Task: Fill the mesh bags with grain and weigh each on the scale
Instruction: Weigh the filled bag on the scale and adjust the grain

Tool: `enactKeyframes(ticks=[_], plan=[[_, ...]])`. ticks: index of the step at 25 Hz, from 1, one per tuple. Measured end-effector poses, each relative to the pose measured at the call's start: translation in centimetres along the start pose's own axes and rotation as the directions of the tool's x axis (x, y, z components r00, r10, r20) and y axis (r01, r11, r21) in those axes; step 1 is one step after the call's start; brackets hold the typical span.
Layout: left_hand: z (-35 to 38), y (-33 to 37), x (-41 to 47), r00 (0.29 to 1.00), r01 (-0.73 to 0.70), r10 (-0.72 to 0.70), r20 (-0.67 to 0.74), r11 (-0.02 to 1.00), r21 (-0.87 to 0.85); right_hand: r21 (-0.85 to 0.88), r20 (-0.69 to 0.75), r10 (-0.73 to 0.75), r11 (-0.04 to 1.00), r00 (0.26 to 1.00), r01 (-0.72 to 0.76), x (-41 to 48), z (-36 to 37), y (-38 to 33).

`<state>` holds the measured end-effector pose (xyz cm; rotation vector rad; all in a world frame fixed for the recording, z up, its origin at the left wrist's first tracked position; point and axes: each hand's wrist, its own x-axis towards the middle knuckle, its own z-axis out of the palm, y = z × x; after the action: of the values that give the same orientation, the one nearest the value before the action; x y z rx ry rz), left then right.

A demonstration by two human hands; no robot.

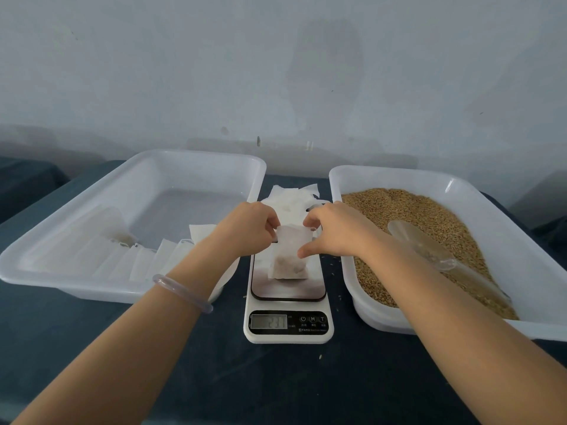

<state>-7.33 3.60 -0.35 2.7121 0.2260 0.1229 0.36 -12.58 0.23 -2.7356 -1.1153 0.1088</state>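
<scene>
A small white mesh bag (288, 256) with grain in its lower part stands on the platform of a white digital scale (288, 326), whose display shows digits. My left hand (248, 231) pinches the bag's top left corner. My right hand (331, 231) pinches the top right edge, its thumb against the bag's side. A white tub (346, 185) at the right holds brown grain (429, 216), and a clear plastic scoop (429, 250) lies on the grain.
A second white tub (76, 277) at the left holds several filled and flat mesh bags along its near side. A pile of empty white bags (291, 197) lies behind the scale. A few stray grains dot the dark tabletop (276, 378).
</scene>
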Motion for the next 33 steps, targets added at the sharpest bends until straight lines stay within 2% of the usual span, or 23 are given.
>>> enactKeyframes(ticks=[10,19,33], plan=[[0.1,-0.07,-0.18,0.999,0.031,-0.032,-0.017,0.997,-0.065,0.019,0.007,-0.024,1.0,1.0,0.024,0.02,0.01,-0.53],[0.43,0.26,-0.46,1.0,-0.022,0.019,-0.022,0.984,-0.175,0.051,0.017,-0.033,0.998,0.999,0.032,0.12,0.05,-0.74],[0.24,0.47,-0.23,0.999,-0.016,0.008,-0.039,0.981,-0.192,0.044,0.025,-0.026,0.999,0.999,0.024,-0.14,-0.15,-0.8]])
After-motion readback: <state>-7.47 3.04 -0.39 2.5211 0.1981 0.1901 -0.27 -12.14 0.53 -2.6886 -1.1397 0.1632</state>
